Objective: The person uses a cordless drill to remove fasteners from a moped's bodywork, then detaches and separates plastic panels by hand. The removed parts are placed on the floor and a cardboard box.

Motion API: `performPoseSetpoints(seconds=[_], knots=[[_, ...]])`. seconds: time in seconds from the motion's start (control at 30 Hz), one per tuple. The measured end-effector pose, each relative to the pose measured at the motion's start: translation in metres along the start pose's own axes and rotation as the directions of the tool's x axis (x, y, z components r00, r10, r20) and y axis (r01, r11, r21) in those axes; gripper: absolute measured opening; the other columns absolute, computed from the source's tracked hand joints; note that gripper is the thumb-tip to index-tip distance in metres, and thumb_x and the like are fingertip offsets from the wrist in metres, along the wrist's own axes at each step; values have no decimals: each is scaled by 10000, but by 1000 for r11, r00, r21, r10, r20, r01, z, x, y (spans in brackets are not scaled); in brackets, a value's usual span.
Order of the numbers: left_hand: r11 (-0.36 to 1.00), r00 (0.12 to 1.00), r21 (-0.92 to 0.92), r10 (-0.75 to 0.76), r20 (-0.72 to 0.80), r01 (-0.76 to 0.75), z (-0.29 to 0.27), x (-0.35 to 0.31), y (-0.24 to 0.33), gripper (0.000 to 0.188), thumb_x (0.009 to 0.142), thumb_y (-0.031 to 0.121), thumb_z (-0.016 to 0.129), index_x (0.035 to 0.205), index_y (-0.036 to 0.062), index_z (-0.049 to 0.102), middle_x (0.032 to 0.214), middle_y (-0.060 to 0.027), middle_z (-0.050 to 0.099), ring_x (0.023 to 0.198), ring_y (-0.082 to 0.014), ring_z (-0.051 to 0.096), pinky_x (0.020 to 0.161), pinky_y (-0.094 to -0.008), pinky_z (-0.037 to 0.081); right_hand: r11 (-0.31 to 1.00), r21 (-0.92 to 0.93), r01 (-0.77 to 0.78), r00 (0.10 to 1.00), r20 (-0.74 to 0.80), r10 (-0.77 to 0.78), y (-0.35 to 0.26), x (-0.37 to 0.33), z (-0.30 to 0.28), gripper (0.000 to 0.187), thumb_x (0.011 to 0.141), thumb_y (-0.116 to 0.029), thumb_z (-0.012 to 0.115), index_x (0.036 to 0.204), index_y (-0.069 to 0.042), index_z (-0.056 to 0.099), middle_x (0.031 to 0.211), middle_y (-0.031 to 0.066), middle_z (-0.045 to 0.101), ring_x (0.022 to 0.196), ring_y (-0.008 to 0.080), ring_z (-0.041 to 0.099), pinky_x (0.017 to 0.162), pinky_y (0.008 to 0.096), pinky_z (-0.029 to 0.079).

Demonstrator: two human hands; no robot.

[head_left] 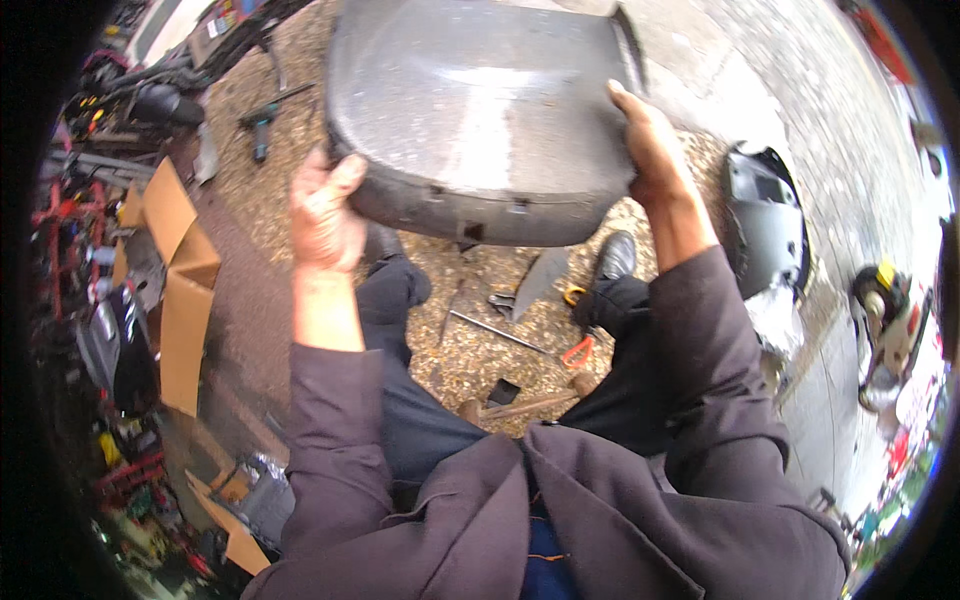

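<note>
A large, curved dark grey plastic panel (480,110) is held up in front of me, with small square slots along its near rim. My left hand (328,215) grips its near left corner, thumb on top. My right hand (655,150) is closed round its right edge, with the thumb up along the side and the other fingers hidden behind it. Below, between my shoes, a thin metal rod (500,332) lies on the pebbly ground near an orange loop-shaped handle (577,352). A flat grey pointed piece (540,283) rests beside them.
At the right lies another dark curved plastic panel (765,220) beside clear plastic wrapping (775,325). An opened cardboard box (188,290) stands left, near many stacked parts. A drill-like power tool (261,132) lies at the far left. A small wheeled machine (885,310) sits far right.
</note>
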State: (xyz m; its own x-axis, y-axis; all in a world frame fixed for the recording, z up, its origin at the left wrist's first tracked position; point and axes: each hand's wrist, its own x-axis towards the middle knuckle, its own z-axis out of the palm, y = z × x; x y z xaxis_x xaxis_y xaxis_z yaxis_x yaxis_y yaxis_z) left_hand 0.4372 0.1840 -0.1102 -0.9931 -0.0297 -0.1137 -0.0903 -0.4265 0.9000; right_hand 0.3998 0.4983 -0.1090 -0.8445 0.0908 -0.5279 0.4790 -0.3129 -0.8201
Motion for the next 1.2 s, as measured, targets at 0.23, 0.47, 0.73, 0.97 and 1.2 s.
performPoseSetpoints(seconds=[0.23, 0.47, 0.73, 0.97, 1.2], knots=[[1000, 999, 31, 6, 39, -7, -3, -1, 1, 486, 886, 110, 635, 1323, -34, 478, 1271, -125, 579, 1169, -251, 552, 1049, -416, 393, 989, 148, 26, 1000, 8, -27, 1, 1, 2, 612, 957, -392, 528, 1332, 78, 408, 1298, 248, 506, 1138, 319, 555, 935, 452, 486], [999, 998, 47, -7, 59, 4, -7, 2, -4, 423, 889, 108, 604, 1286, -4, 509, 1235, -89, 598, 1142, -228, 559, 1041, -401, 398, 989, 144, 17, 1000, 9, -18, 2, 6, -2, 607, 973, -380, 508, 1341, 92, 405, 1283, 257, 534, 1130, 326, 571, 1003, 442, 439], [999, 996, -49, 10, 93, -5, 0, 3, -2, 356, 863, 69, 668, 1195, -15, 572, 1136, -86, 644, 1044, -187, 596, 983, -328, 430, 995, 96, -1, 1000, -3, 1, -6, 2, -1, 418, 970, -327, 511, 1175, 33, 569, 1043, 147, 657, 879, 232, 648, 805, 381, 532], [999, 993, -38, 28, 111, -24, 3, -1, 5, 516, 783, 37, 686, 1259, -49, 508, 1181, -121, 621, 1092, -208, 585, 1007, -336, 419, 992, 121, 34, 999, 36, -39, 1, 12, -8, 370, 965, -284, 530, 1178, 17, 567, 1042, 139, 649, 852, 227, 650, 765, 360, 543], [982, 983, 24, 185, -9, -185, -3, 0, 1, 495, 743, 70, 666, 1206, -46, 533, 1112, -98, 627, 1026, -192, 580, 987, -319, 411, 965, 157, 211, 976, 20, -216, 0, 3, 5, 372, 964, -234, 542, 1240, 16, 530, 1061, 124, 643, 895, 215, 651, 784, 332, 545]])
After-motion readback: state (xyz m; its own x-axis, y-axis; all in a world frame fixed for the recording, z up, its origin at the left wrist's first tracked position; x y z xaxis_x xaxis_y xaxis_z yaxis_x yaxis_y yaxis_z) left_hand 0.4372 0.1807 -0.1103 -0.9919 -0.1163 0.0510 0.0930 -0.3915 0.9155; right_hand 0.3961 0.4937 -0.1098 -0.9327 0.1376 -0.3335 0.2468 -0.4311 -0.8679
